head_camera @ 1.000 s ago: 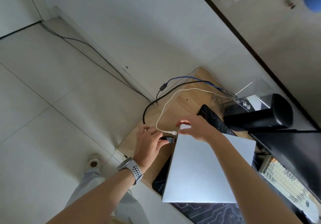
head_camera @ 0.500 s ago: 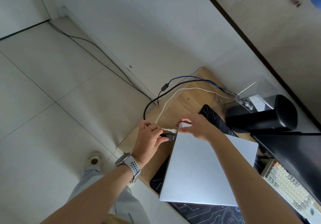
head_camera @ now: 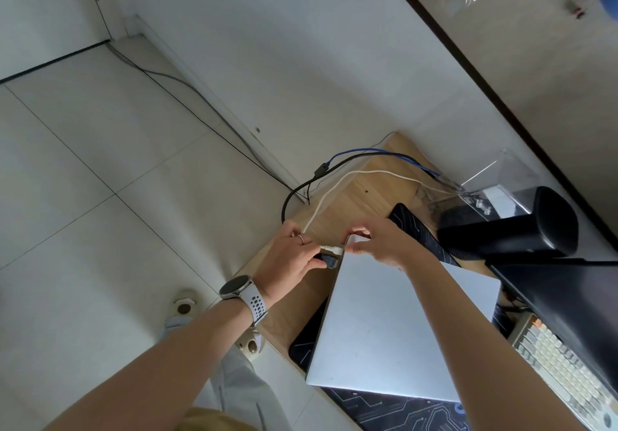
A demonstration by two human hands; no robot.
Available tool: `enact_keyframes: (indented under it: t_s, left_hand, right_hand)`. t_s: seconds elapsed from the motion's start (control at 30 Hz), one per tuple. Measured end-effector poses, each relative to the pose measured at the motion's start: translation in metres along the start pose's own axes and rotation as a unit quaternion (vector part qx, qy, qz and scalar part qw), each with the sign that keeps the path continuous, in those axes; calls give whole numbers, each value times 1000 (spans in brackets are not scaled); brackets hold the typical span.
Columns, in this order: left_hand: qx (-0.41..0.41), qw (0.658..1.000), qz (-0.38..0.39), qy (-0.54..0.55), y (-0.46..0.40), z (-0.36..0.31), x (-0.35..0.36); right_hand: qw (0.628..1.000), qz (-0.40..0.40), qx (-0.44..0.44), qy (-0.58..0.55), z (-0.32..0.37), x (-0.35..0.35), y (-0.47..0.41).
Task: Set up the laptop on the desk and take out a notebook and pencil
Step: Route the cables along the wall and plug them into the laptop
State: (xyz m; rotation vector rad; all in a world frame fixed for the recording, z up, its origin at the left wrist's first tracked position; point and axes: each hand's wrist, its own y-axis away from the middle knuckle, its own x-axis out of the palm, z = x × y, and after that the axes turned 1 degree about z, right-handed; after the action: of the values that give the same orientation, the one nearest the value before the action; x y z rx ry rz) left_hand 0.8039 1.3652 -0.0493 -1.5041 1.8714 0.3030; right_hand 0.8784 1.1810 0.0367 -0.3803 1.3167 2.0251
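Two hands are busy at the far corner of the closed laptop, which sits on the mat at the desk edge. Left hand pinches a black plug at the laptop's side, right hand grips that corner. Looks like the cabling step; next it needs seating, then opening the lid. No notebook or pencil visible.

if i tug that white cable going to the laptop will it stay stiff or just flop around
Probably floppy: the white cable lies in a loose curve across the desk. It looks thin, so likely light. Its plug end meets the laptop edge by the left hand, so a tug might drag on that corner.
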Motion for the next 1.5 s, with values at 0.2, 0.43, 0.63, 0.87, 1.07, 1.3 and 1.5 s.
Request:
enact_keyframes:
  t_s: [0.2,0.43,0.63,0.87,1.07,1.3,1.5]
  left_hand:
    - [1,1000,-1,21,3,4,4]
    - [8,999,16,36,5,12,6]
    - [-1,999,27,27,9,14,7]
    - [-19,999,17,23,9,5,8]
    - [-15,999,20,25,7,-7,3]
    - [-22,998,57,-16,4,-1,-1]
    - [-41,999,19,-14,-15,0,-38]
  right_hand:
    - [1000,-9,11,-18,-7,2,-5]
    - [1000,1,12,-14,-12,3,-9]
    - [1000,-6,16,-22,-13,3,-9]
    - [1000,0,1,-20,-6,0,-7]
    - [999,-5,2,-32,-5,1,-7]
    - [1000,-4,-4,-15,-7,1,-5]
    - [999,-6,-10,-35,-1,-1,4]
